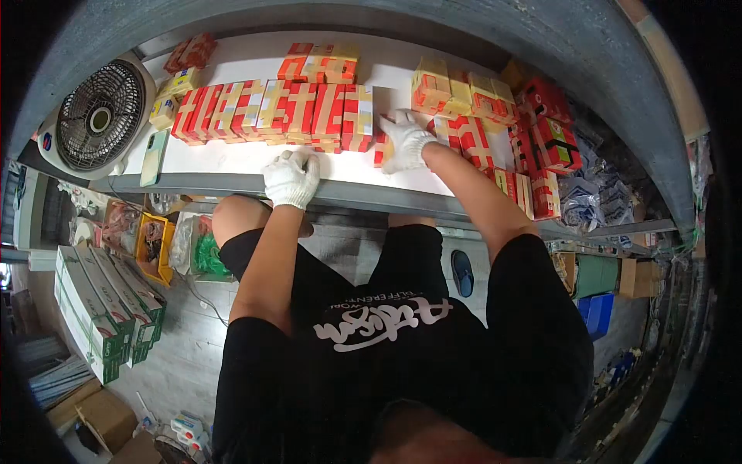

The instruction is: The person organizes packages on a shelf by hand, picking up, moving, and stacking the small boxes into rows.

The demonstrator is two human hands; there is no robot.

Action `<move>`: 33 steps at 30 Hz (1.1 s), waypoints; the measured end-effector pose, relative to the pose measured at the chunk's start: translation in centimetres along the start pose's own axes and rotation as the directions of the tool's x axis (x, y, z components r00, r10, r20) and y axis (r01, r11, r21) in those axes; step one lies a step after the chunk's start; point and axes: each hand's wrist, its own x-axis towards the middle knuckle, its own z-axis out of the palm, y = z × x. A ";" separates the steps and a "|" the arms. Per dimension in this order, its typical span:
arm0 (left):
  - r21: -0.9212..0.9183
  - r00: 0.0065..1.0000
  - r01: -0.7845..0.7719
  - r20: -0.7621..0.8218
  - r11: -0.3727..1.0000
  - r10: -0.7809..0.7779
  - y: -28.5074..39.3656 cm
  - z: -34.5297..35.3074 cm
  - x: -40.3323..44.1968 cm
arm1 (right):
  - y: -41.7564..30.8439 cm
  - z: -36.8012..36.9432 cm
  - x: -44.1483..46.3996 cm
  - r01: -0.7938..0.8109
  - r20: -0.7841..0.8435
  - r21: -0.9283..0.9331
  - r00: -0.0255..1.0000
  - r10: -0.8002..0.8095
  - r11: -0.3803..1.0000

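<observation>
Lined up side by side on a white shelf [348, 167]: small boxes [300, 108], slim and straight-edged, red faces crossed by tan and cream bands, in a tight row just beyond a white-gloved left hand [291, 179]. Fingers curled near the grey front beam [371, 199], any hold on a box impossible to tell. At the row's right end, a right hand [405, 143] in the same soft, knitted-looking white, fingers loosely spread just beside a low red box [379, 151], grip again not clear. Farther right, blocky stacks [471, 94] in red and pale yellow. At far left, a round fan [99, 120] with a ribbed black grille in pale housing, and near it a smooth, pale green phone [154, 157], corners rounded.
</observation>
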 end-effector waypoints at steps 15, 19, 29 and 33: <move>0.014 0.995 0.060 0.079 0.998 -0.061 0.5 -0.4 0.1 | 8.6 -4.2 -9.4 -0.016 -0.060 -0.031 0.998 0.014 0.999; 0.030 0.998 0.024 0.051 0.999 -0.025 0.5 -0.5 -0.1 | 7.9 -2.4 -12.4 -0.086 -0.166 0.034 0.982 0.090 0.996; -0.371 0.907 -0.240 0.243 0.897 0.343 10.1 0.1 -3.1 | 8.0 7.3 -14.4 0.068 -0.337 0.933 0.516 0.788 0.354; -0.661 0.864 -0.075 0.331 0.747 0.379 16.9 2.8 -3.2 | 11.3 12.0 -11.5 0.079 -0.279 0.959 0.427 0.860 0.272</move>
